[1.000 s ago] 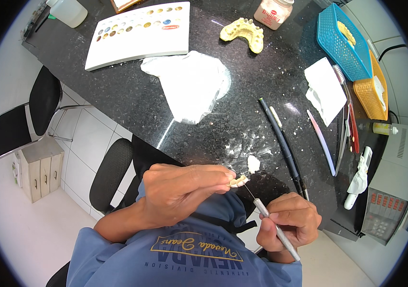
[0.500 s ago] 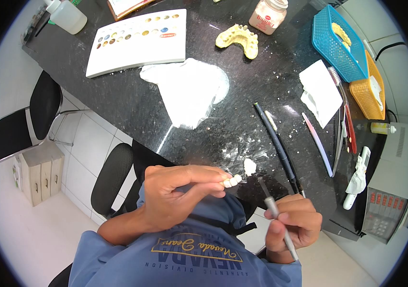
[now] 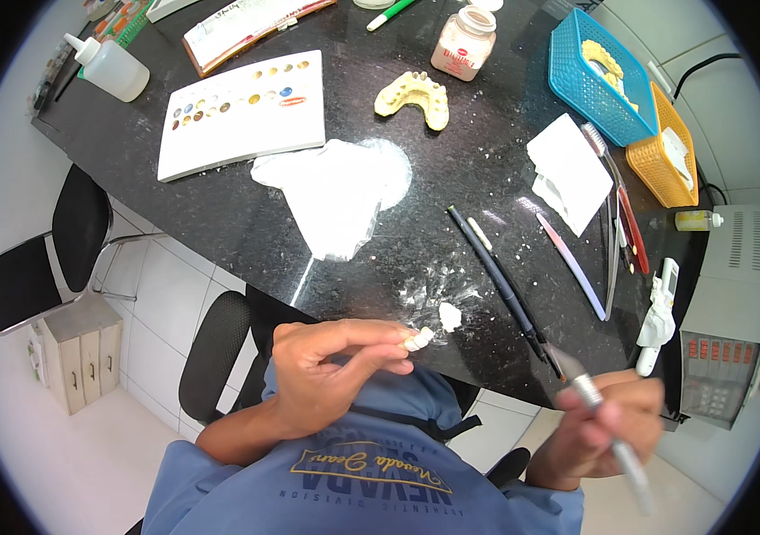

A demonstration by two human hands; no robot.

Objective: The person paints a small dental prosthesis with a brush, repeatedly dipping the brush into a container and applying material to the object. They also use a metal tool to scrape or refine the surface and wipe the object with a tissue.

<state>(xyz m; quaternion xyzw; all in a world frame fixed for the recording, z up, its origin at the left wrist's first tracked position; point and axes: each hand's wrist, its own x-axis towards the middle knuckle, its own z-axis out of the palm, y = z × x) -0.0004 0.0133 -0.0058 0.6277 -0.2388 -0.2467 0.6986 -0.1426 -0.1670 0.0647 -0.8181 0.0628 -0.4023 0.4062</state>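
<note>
Between thumb and fingers of my left hand (image 3: 331,361) is a small dental bridge (image 3: 418,339), a short row of off-white tooth shapes. Just right of it, a lump of white material (image 3: 449,316) lies on the black tabletop amid powder and crumbs. My right hand (image 3: 607,423), well to the right and smeared by motion, is closed around a slim tool with a silver handle (image 3: 587,390). That tool's thin tip is blurred, so its exact kind cannot be made out. Farther back sits a yellow dental model (image 3: 413,100), an arch of teeth.
Two brushes (image 3: 496,267) lie right of centre, near a pink-and-purple handle (image 3: 571,266) and a white tissue (image 3: 570,174). A crumpled white cloth (image 3: 331,201) and white palette (image 3: 246,111) are left. Behind stand a powder jar (image 3: 464,45), squeeze bottle (image 3: 112,69) and blue basket (image 3: 589,89).
My right hand has swung right with the tool, away from my left hand. The dental bridge has been turned in my left fingers. The whole view has shifted slightly.
</note>
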